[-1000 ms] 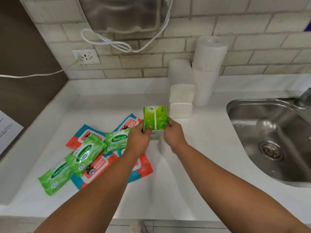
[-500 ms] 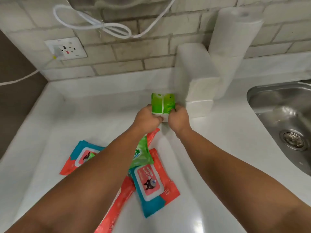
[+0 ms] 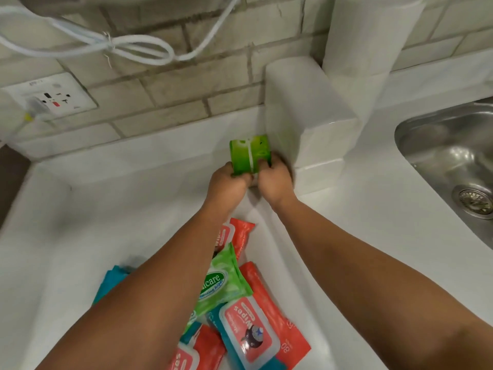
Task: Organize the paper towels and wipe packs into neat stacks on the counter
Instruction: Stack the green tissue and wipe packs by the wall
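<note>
Both hands hold a small green pack (image 3: 250,156) upright near the back of the white counter (image 3: 80,236). My left hand (image 3: 228,186) grips its left lower edge and my right hand (image 3: 274,182) grips its right lower edge. The pack stands just left of a stack of white folded paper towels (image 3: 306,121). Behind that stack rise stacked white paper towel rolls (image 3: 365,46). Near the counter's front lies a loose pile: a green Sanicare wipe pack (image 3: 221,281) on red-and-teal wipe packs (image 3: 256,329), partly hidden by my left forearm.
A steel sink (image 3: 453,161) sits in the counter at the right. The brick wall behind carries a power socket (image 3: 53,98) and a looped white cable (image 3: 106,44). A dark wall borders the counter on the left.
Both hands carried the green pack away from the pile toward the back wall, up beside the folded towel stack. The view has tilted down and closer.
</note>
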Motion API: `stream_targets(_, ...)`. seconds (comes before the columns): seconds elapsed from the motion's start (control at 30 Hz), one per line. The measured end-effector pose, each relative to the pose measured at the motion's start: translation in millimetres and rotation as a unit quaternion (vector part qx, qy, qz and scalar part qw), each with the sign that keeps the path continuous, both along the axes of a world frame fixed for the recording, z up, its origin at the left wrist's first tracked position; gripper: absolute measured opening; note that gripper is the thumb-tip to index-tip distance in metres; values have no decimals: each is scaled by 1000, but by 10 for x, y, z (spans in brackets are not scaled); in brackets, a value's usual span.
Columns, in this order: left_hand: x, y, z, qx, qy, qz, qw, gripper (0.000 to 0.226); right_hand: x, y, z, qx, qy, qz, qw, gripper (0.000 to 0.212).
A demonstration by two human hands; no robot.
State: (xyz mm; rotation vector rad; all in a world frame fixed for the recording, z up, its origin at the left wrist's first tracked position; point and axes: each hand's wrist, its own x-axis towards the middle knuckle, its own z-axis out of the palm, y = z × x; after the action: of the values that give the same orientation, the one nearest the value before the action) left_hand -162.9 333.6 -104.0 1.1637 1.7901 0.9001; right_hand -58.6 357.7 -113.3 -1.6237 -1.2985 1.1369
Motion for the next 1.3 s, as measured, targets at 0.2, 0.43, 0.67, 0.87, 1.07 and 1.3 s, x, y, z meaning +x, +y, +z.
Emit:
stream_targets(0.2,-21,170,-133,-2,-132,86,988,30,-66,178,28,5,25,3,1000,27)
stream_targets(0.43,-22,261,-106,-10,-162,89,983,25,-151,312,110,-13,72,11,997,34)
stream_targets(0.67,-65,366,-274,43,64,23,997,32,-136,361,43,-18,114,7,993,49)
stream_targets(0.87,16,414,-319,56,108,78,990,27,-134,-37,-21,30,77,-20,996,50)
stream_targets(1.07,50,424,-316,53,103,72,991,30,-82,-135,-92,31,117,-26,992,42)
stream_targets(1.3,-53,290,-196,33,115,13,993,25,-6,-148,36,3,78,31,996,50)
